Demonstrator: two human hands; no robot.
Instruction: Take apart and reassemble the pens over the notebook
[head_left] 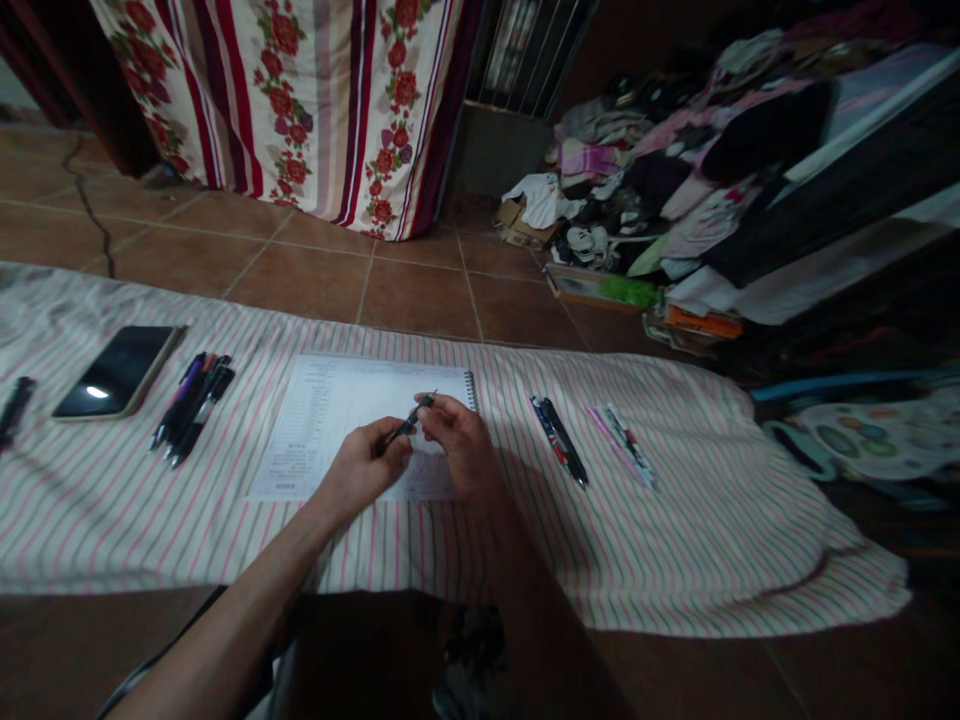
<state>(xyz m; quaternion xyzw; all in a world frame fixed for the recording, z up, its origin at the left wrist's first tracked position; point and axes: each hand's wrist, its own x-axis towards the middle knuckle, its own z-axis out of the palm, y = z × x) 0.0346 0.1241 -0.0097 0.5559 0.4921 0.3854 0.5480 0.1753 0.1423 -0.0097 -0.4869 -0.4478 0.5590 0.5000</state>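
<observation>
Above a spiral notebook, both hands hold one slim dark pen. My left hand is closed round its lower left end. The fingers of my right hand pinch its upper end, where a thin tip points up and right. Printed rows of text run down the page's left side. To the right lie two dark pens side by side, and past them a few thin pink and white pens. A bunch of several pens rests left of the notebook.
A smartphone lies face up at the left, with a dark pen-like object at the far edge. Striped cloth covers the surface. Beyond it are a floral curtain and piled clothes on a tiled floor.
</observation>
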